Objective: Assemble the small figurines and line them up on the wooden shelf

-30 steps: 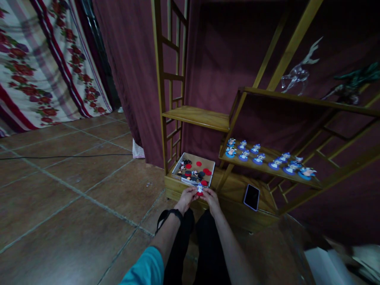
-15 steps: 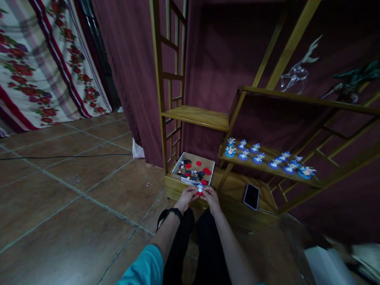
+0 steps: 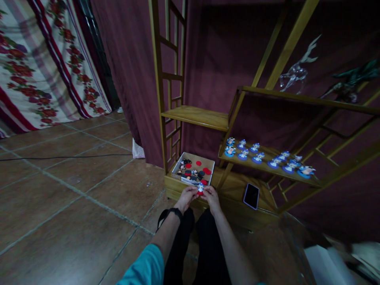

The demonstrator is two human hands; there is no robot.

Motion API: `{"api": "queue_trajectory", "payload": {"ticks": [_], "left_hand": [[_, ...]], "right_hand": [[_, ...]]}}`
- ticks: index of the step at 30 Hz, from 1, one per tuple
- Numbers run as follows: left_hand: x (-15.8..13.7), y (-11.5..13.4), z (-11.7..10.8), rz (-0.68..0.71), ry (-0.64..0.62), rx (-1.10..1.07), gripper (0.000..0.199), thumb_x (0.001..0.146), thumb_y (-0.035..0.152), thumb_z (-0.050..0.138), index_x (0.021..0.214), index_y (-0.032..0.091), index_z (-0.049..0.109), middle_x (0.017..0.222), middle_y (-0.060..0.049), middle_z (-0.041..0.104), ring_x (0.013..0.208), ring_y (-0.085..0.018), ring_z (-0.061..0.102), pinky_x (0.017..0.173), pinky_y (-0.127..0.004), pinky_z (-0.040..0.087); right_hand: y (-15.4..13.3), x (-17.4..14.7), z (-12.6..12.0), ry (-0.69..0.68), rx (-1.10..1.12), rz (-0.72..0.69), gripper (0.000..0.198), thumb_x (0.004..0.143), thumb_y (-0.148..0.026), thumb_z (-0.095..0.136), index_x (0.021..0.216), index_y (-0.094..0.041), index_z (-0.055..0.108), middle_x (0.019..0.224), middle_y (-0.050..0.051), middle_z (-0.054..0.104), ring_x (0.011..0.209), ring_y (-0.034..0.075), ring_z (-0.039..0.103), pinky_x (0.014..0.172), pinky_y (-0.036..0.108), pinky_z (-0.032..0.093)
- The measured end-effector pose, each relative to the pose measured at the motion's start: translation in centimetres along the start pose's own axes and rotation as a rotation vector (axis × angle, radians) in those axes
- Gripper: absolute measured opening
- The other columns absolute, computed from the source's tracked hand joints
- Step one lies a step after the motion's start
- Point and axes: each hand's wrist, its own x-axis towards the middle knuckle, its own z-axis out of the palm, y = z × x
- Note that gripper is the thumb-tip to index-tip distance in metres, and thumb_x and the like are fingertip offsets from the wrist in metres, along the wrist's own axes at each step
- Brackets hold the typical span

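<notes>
Tiled floor (image 3: 89,174) spreading left, figurine (image 3: 201,187) in fingers (image 3: 195,191), just beside box (image 3: 187,181) rim

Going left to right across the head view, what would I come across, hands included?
Floral cloth, left hand, held figurine with a red base, right hand, phone, clear deer ornament, dark green ornament.
</notes>
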Motion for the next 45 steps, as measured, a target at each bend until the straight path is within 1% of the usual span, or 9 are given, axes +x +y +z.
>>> {"api": "queue_trajectory", "payload": {"ticks": [8,14,18,24,29,32,36,40,45], "left_hand": [[-0.3,0.3,0.3,0.009,-0.041,0.043,0.028,0.05,0.013,0.078,0.073,0.013,0.061,0.07,-0.004,0.065,0.065,-0.011,0.06,0.066,-0.023,0.045],[-0.3,0.1,0.3,0.054,-0.078,0.072,0.031,0.048,0.014,0.078,0.074,0.013,0.061,0.065,-0.002,0.064,0.059,-0.01,0.058,0.059,-0.021,0.041],[-0.1,0.0,0.2,0.067,-0.095,0.07,0.035,0.046,0.014,0.079,0.076,0.013,0.061,0.066,-0.001,0.064,0.057,-0.009,0.057,0.056,-0.021,0.04],[-0.2,0.2,0.2,0.056,-0.127,0.069,0.044,0.046,0.013,0.079,0.087,0.011,0.063,0.078,-0.007,0.067,0.067,-0.013,0.061,0.066,-0.024,0.043],[-0.5,0.3,0.2,0.078,-0.133,0.112,0.044,0.047,0.015,0.079,0.088,0.011,0.065,0.078,-0.007,0.068,0.068,-0.014,0.061,0.071,-0.027,0.043],[-0.7,0.4,0.2,0.08,-0.153,0.13,0.044,0.047,0.017,0.079,0.088,0.011,0.065,0.077,-0.007,0.068,0.069,-0.015,0.061,0.072,-0.028,0.043],[-0.6,0.6,0.3,0.062,-0.181,0.126,0.044,0.049,0.02,0.079,0.089,0.011,0.066,0.08,-0.008,0.068,0.068,-0.014,0.06,0.067,-0.025,0.042],[-0.4,0.6,0.2,0.033,-0.175,0.078,0.045,0.05,0.018,0.079,0.092,0.011,0.065,0.077,-0.006,0.068,0.064,-0.012,0.06,0.062,-0.022,0.041],[-0.2,0.6,0.2,0.032,-0.165,0.045,0.047,0.046,0.014,0.08,0.091,0.011,0.064,0.081,-0.008,0.068,0.07,-0.014,0.062,0.069,-0.025,0.044]], "right_hand": [[0.2,0.1,0.1,0.032,0.031,0.0,0.026,0.059,-0.039,0.066,0.074,-0.02,0.054,0.082,0.0,0.061,0.07,0.015,0.06,0.061,0.031,0.052],[0.3,0.2,0.2,0.039,0.038,-0.004,0.025,0.059,-0.037,0.067,0.072,-0.02,0.055,0.078,-0.001,0.06,0.068,0.014,0.06,0.061,0.03,0.052],[0.4,0.1,0.1,0.025,0.041,-0.013,0.023,0.06,-0.036,0.067,0.073,-0.02,0.055,0.078,-0.001,0.06,0.071,0.014,0.059,0.063,0.029,0.052],[0.0,0.0,0.0,-0.011,0.027,0.004,0.024,0.059,-0.036,0.067,0.076,-0.02,0.057,0.082,0.001,0.063,0.076,0.017,0.06,0.065,0.03,0.051],[-0.6,-0.3,0.1,-0.065,0.038,0.005,0.027,0.058,-0.034,0.068,0.079,-0.02,0.061,0.084,0.002,0.065,0.08,0.019,0.06,0.069,0.031,0.05],[-0.8,-0.5,0.1,-0.072,0.07,0.028,0.029,0.056,-0.034,0.07,0.079,-0.02,0.061,0.083,0.002,0.065,0.079,0.019,0.06,0.07,0.031,0.049],[-0.7,-0.4,-0.1,-0.098,0.111,0.047,0.028,0.057,-0.034,0.07,0.08,-0.02,0.062,0.085,0.003,0.066,0.08,0.018,0.061,0.072,0.032,0.049],[-0.6,-0.3,-0.3,-0.081,0.112,0.059,0.029,0.057,-0.033,0.069,0.082,-0.021,0.063,0.087,0.003,0.065,0.08,0.019,0.061,0.071,0.032,0.05],[-0.8,-0.3,-0.2,-0.082,0.101,0.06,0.026,0.057,-0.03,0.069,0.081,-0.02,0.063,0.087,0.002,0.065,0.08,0.017,0.06,0.071,0.03,0.049]]}}
